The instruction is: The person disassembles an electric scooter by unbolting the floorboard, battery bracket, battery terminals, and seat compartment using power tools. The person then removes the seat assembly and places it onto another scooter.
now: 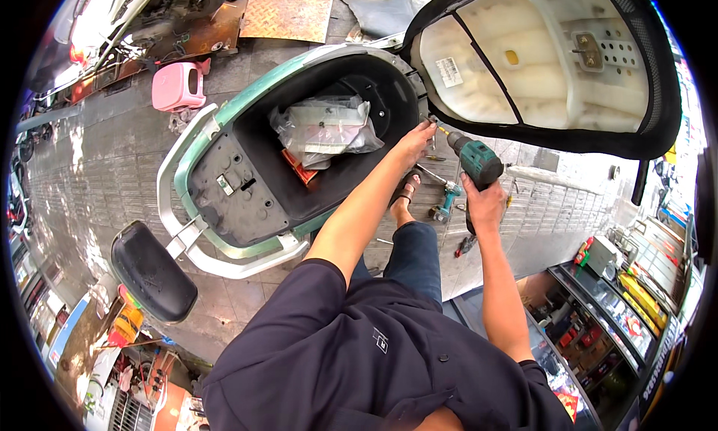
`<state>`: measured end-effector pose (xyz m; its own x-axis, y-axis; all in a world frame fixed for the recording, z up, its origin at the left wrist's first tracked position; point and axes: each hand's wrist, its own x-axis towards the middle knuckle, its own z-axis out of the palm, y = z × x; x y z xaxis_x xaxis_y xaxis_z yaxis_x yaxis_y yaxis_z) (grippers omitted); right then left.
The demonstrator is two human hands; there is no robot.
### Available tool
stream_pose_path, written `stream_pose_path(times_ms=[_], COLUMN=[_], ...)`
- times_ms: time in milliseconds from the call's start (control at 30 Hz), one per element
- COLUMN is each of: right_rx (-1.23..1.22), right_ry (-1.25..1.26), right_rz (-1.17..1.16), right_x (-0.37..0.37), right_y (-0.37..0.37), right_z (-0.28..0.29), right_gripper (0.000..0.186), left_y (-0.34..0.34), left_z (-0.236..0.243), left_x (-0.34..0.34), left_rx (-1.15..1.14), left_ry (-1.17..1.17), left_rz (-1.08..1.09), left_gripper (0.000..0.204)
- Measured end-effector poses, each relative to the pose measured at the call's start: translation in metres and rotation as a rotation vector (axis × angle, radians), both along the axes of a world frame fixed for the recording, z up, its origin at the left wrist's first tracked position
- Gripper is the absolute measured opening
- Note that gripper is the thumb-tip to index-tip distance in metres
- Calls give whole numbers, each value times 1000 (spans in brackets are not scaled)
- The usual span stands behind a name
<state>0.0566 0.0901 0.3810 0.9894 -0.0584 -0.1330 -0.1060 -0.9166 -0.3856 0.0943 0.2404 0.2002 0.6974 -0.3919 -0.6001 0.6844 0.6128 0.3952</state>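
My right hand (486,203) grips a teal and black cordless drill (477,160) by its handle. Its yellowish bit points left toward the front of the raised scooter seat (538,64). There my left hand (416,142) has its fingers pinched together beside the bit's tip; whatever lies between them is too small to make out. Both hands are at the hinge end of the green scooter's open storage box (344,195). Inside it lie a clear plastic bag (329,128) with contents and an orange-red item (299,167). The seat shows its pale underside.
A second teal power tool (446,202) is on the paving below my hands, near my foot (407,189). The black backrest (153,272) sticks out at the scooter's rear. A pink stool (178,85) stands beyond it. A glass-fronted cabinet (598,311) holds goods at lower right.
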Motion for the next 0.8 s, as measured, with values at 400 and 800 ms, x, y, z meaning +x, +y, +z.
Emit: stream_pose_path(times_ms=[400,800], right_rx=[-48,-105], right_ry=[37,270], right_rz=[37,251], right_x=[13,90], right_y=[21,18], right_z=[8,30], right_gripper=[51,57], left_y=[-4,-10], left_z=[-11,-21], left_x=[7,2], left_rx=[-27,22], left_ry=[63,89], left_rz=[-15,23], left_gripper=[81,66])
